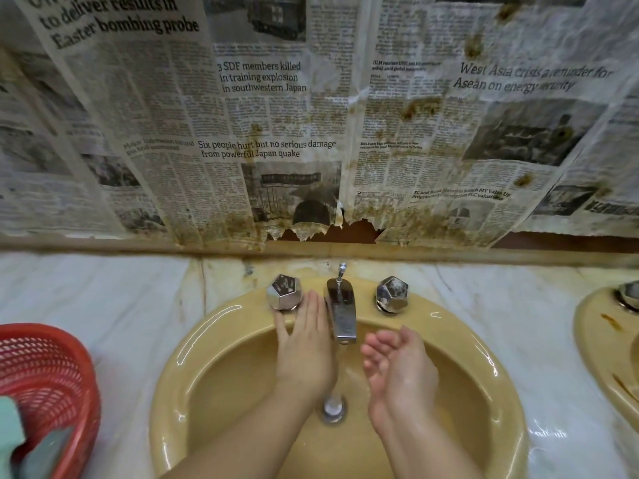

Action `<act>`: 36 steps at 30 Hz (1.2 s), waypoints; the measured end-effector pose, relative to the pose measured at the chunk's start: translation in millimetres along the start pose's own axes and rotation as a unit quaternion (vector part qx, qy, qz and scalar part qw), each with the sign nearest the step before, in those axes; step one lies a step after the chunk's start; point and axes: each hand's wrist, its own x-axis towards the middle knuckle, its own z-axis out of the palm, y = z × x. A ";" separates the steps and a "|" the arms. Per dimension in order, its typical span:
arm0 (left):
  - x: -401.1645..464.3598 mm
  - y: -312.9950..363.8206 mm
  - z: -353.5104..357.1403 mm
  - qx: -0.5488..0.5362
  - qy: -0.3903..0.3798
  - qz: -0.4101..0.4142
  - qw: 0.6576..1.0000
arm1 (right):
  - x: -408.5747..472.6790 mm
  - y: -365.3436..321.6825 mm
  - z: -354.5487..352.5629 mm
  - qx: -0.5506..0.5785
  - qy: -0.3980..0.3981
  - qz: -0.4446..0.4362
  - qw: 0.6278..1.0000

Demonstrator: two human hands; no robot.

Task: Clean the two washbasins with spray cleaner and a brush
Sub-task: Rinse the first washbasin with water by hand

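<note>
A: Forearms first, two of them, coming up from the bottom edge into the mustard-yellow oval ceramic washbasin (193,344). Left hand (304,344): palm down, fingers straight and together, tips lying on the basin's back rim between the left faceted chrome knob (284,292) and the chrome spout (340,312). Grasping nothing.

B: Thumb?

A: Spread out to the left, lying on the rim just below that knob. Can't tell if it touches the knob.

B: Right hand?

A: Right hand (397,368): palm up and cupped, fingers loosely bent, just right of the spout's mouth. Holds no object. Skin looks wet.

B: Water running?

A: Yes, a thin stream from the spout down to the round metal drain (332,407) at the bowl's centre, between the two hands.

B: Counts.

A: Two hands. Two faceted knobs on this basin, the second right faceted chrome knob (391,293) on the far side of the spout. One spout, one small pull rod behind it. Two basins: the second mustard-yellow washbasin (601,344) is cut off at the right edge of the white marble countertop (121,299), brown streaks on its rim.

B: Left side?

A: One red plastic mesh basket (45,378) at the counter's left edge, something teal inside, can't identify it. Stained newspaper sheets (262,108) cover the wall behind.
</note>
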 end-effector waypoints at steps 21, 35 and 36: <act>-81.4 -77.7 0.1 -0.248 0.164 0.032 0.954 | 50.5 88.2 -11.1 0.145 -0.048 0.216 0.964; -65.9 -42.9 45.8 -0.072 -0.034 0.071 0.994 | 54.2 89.7 -21.0 -0.028 -0.050 0.161 0.985; -65.4 -37.0 50.0 -0.153 -0.051 0.061 0.985 | 57.3 87.9 -27.2 -0.047 -0.046 0.159 0.985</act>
